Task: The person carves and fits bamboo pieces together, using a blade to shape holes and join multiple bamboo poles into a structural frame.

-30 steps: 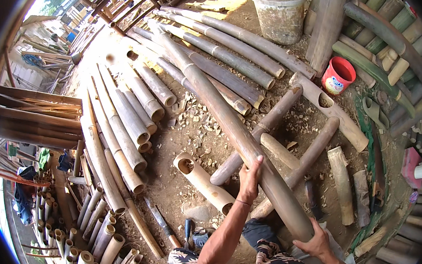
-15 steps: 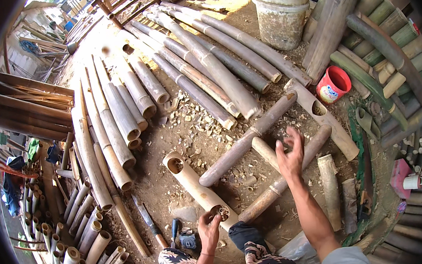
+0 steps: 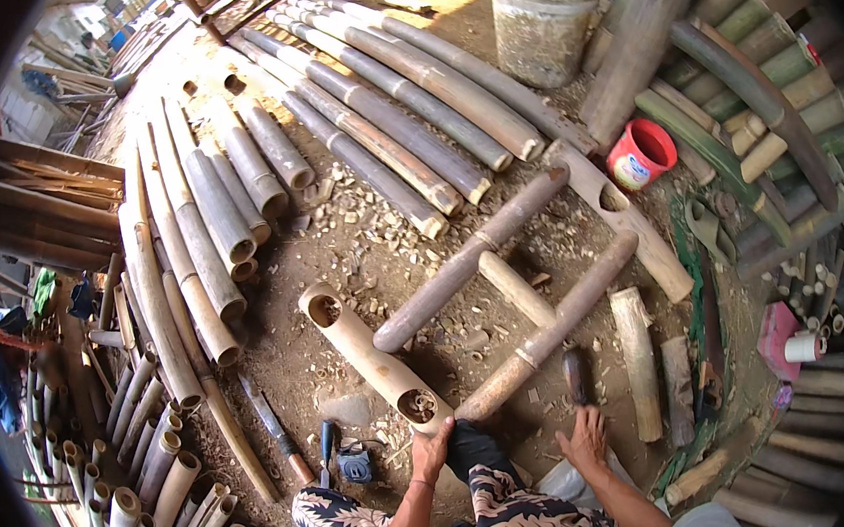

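Observation:
A pale bamboo post [image 3: 364,347] with a hole cut near each end lies on the ground before me; wood chips show in its nearer hole. My left hand [image 3: 432,450] grips its near end. My right hand [image 3: 586,440] is low, its thumb apart from its fingers. Those fingertips are at the near end of a dark, rounded wooden piece [image 3: 575,376], perhaps a tool handle. Ahead, two long bamboo rails [image 3: 477,259] lie with a short pale crosspiece [image 3: 517,288] between them. Their far ends meet a second holed bamboo post [image 3: 629,220].
A long blade with a wooden handle [image 3: 276,429], a blue-handled tool [image 3: 328,450] and a tape measure [image 3: 356,463] lie left of my knees. Bamboo poles [image 3: 407,94] fan out ahead. A red bucket [image 3: 642,154] and a dirty white bucket [image 3: 546,22] stand at the right.
My right hand has dropped from above the rails to the dark wooden piece. My left hand has shifted from the post's near hole to its end. The view has moved slightly.

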Action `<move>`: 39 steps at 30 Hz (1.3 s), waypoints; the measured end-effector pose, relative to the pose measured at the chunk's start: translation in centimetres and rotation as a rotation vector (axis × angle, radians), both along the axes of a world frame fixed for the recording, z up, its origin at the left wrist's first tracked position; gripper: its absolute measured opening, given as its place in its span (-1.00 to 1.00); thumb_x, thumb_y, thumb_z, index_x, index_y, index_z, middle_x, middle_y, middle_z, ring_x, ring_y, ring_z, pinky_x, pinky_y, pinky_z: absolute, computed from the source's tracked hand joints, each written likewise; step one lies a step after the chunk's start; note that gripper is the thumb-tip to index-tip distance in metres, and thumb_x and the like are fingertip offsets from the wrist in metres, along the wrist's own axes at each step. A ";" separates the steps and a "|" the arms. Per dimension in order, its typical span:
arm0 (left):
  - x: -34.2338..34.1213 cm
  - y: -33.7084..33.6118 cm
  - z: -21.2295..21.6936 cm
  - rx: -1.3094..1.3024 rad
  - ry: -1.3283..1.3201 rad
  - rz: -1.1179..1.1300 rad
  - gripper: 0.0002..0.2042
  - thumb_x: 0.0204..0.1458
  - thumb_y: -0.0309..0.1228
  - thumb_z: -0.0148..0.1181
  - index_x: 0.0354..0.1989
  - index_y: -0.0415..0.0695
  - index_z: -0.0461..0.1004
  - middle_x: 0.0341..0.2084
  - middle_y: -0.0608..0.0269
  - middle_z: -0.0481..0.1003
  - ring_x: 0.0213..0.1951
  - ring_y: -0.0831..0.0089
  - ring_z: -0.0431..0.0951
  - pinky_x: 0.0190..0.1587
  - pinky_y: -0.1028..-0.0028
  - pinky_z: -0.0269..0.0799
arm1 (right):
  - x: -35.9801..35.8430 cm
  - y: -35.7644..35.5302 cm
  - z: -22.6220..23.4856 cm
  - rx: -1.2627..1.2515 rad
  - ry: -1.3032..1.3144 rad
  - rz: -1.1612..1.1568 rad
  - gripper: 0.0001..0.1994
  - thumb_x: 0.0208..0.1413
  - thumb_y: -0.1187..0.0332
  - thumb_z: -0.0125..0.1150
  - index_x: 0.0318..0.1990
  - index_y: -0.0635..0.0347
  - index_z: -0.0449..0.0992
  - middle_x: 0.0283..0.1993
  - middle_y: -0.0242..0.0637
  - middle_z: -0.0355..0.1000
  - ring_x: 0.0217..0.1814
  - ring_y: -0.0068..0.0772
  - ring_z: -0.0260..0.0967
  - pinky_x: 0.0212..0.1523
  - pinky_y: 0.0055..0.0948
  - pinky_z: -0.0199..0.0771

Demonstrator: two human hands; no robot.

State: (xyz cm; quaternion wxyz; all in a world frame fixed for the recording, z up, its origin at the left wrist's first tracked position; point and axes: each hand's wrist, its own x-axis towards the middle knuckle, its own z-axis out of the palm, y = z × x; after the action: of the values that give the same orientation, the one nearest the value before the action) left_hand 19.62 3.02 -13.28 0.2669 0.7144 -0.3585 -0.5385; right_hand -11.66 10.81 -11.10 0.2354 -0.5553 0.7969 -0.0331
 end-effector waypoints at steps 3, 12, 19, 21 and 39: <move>-0.2 -1.3 1.7 0.184 0.077 -0.059 -0.49 0.07 -0.07 0.31 -0.05 -0.34 0.52 -0.15 0.09 0.59 -0.10 0.35 0.54 0.06 0.39 0.37 | -1.0 -1.3 -0.9 -0.225 0.125 -0.109 -0.26 -0.12 0.29 0.45 0.23 0.22 0.21 0.21 0.03 0.16 0.27 0.13 0.13 0.22 -0.01 0.22; -0.3 -2.2 1.7 0.185 0.053 -0.151 -0.44 0.07 -0.03 0.27 -0.10 -0.41 0.53 -0.21 0.00 0.60 -0.15 0.31 0.55 -0.01 0.34 0.38 | -3.8 -13.1 -0.2 0.241 -0.068 -0.065 -0.23 -0.01 0.20 0.43 0.34 -0.01 0.12 0.22 0.12 0.23 0.16 0.20 0.33 0.14 -0.05 0.41; 0.3 -1.7 1.6 0.301 -0.032 -0.094 -0.30 0.01 0.06 0.32 -0.02 -0.48 0.46 -0.11 -0.13 0.56 -0.07 0.18 0.55 0.08 0.30 0.37 | -12.2 -19.7 14.6 -0.211 -0.234 -0.153 -0.66 0.01 0.25 0.44 -0.12 0.22 0.56 -0.27 -0.19 0.53 -0.26 -0.36 0.50 -0.22 -0.34 0.56; 0.4 -1.5 1.8 0.188 0.082 -0.059 -0.32 0.02 0.01 0.33 0.01 -0.46 0.45 -0.10 -0.11 0.55 -0.07 0.19 0.54 0.08 0.31 0.36 | -15.4 -22.7 19.9 -0.465 -0.254 -0.375 -0.64 -0.01 0.22 0.47 -0.15 0.22 0.51 -0.28 -0.23 0.51 -0.30 -0.47 0.49 -0.35 -0.41 0.54; 0.1 -4.3 4.4 0.265 0.246 -0.049 -0.52 0.02 -0.19 0.36 -0.07 -0.40 0.53 -0.16 0.07 0.60 -0.14 0.39 0.55 0.02 0.42 0.39 | -30.0 -41.5 9.6 -0.949 -0.645 -0.994 -0.52 0.17 -0.01 0.25 -0.08 0.29 0.40 -0.47 -0.18 0.47 -0.64 -0.40 0.43 -0.62 -0.46 0.56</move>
State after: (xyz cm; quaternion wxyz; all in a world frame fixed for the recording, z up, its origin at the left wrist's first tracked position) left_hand 19.72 -1.26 -8.87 0.1992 0.6631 -0.2664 -0.6705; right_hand -41.71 -30.68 -1.52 0.1502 -0.1351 0.7453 -0.6353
